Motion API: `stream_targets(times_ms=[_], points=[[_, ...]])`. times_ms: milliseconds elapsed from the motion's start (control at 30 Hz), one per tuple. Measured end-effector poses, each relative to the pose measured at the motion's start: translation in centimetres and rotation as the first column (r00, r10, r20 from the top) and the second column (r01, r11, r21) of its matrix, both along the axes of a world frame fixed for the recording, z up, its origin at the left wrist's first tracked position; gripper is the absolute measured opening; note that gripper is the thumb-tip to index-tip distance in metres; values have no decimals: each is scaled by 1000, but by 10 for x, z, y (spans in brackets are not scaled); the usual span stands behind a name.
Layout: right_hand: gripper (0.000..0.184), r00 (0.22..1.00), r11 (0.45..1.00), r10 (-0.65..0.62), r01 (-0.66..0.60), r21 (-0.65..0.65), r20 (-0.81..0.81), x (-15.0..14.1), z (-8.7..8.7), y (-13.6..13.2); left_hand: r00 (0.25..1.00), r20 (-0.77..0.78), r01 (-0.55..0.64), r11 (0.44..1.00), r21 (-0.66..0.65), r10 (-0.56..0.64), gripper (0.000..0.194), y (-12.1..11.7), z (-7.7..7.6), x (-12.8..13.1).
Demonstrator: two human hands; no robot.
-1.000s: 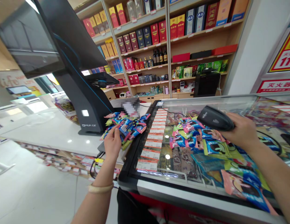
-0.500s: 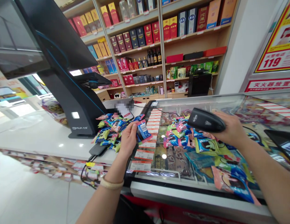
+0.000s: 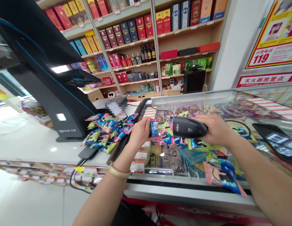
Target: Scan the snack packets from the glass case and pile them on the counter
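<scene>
My left hand (image 3: 140,131) pinches a small blue and pink snack packet (image 3: 154,128) by its edge, the barcode label side facing up. Wrapped in my right hand (image 3: 215,128) is a black barcode scanner (image 3: 189,127), its front end pointing left, a short gap away from the packet. One pile of similar packets (image 3: 108,128) lies on the white counter left of my left hand. Another pile of packets (image 3: 197,143) rests on the glass top (image 3: 164,180) of the display case, partly hidden beneath the scanner and my right hand. A larger-looking pink and blue packet (image 3: 222,175) lies near the front edge.
A black checkout terminal (image 3: 49,91) stands on the white counter (image 3: 25,147) at left. A dark phone (image 3: 277,141) lies on the glass at right. Price labels (image 3: 139,155) line the case's left side. Shelves of boxes and bottles (image 3: 148,53) rise behind.
My left hand has lifted one packet from the counter pile and carried it right, over the glass, towards the scanner. The scanner stays in my right hand. The view has shifted to the right.
</scene>
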State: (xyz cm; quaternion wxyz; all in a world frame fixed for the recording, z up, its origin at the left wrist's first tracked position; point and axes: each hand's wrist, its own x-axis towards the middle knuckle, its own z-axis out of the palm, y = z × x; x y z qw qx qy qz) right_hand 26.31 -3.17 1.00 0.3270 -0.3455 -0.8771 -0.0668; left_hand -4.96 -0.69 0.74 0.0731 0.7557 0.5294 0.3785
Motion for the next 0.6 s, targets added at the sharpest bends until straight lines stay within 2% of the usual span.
stream_targets(times_ms=[200,333,433,533,600], points=[[16,999,999,-43,43,-9,20,-2,-3,1,1000,21,8,1000,-19,-7,35,1,-3,0],[18,998,997,-56,58,53,-34,-1,-6,3,999,37,5,1000,3,-5,36,1,-4,0],[23,974,968,-181,201,153,-135,6,-6,7,993,113,23,998,61,-30,37,1,-1,8],[21,896,890,-354,411,200,-267,17,-6,11,979,166,85,981,177,-114,36,4,7,28],[19,836,838,-421,507,201,-352,23,-7,14,979,128,125,966,226,-156,35,10,14,48]])
